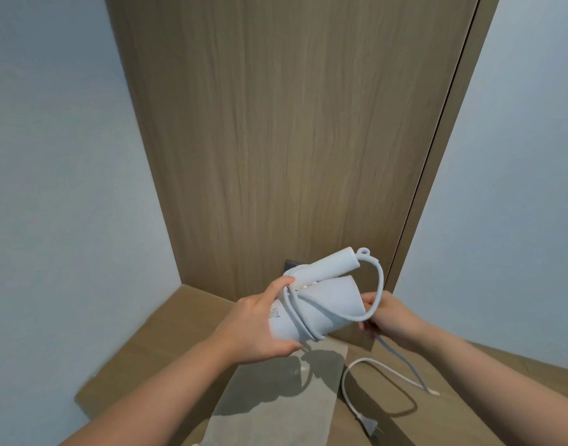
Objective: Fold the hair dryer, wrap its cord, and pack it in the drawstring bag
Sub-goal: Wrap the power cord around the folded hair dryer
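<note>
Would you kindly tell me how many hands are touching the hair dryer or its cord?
2. The left hand grips the folded white plastic hair dryer; the right hand holds its white cord beside it.

light: soft, even | shadows: dark on drawstring bag (276, 394) | edges: wide-angle bowing | focus: slightly soft

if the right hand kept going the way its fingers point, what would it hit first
Its fingers point left, so the right hand would probably first meet the wide end of the hair dryer, beside the cord loop. Depth is hard to judge.
</note>
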Available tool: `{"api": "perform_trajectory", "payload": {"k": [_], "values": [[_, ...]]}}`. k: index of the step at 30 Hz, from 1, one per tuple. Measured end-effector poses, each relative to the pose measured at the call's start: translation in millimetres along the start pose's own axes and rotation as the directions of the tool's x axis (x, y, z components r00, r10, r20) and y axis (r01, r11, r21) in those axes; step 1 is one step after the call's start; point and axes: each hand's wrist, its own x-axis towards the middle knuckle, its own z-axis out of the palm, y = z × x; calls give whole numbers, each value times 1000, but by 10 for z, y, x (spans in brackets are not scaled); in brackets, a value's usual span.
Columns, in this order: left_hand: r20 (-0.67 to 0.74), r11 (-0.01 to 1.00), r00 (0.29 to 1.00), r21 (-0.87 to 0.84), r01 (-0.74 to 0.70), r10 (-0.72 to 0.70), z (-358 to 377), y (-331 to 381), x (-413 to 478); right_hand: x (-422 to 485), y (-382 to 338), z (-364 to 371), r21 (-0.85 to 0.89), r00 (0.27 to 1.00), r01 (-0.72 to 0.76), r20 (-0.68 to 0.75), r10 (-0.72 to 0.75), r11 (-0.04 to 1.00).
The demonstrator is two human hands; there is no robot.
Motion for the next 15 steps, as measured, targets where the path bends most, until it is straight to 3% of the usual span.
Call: {"api": "perform_trajectory", "payload": {"k": [5,9,15], "values": [[32,976,988,-153,153,-150,40,52,48,-118,-133,217,-286,987,27,-146,-72,958],[19,968,977,-127,215,-214,65,42,76,-210,-214,296,-488,982,75,-115,-150,869],[24,944,958,-166,286,-286,73,65,78,-312,-375,325,-607,990,90,-32,-138,790]]}}
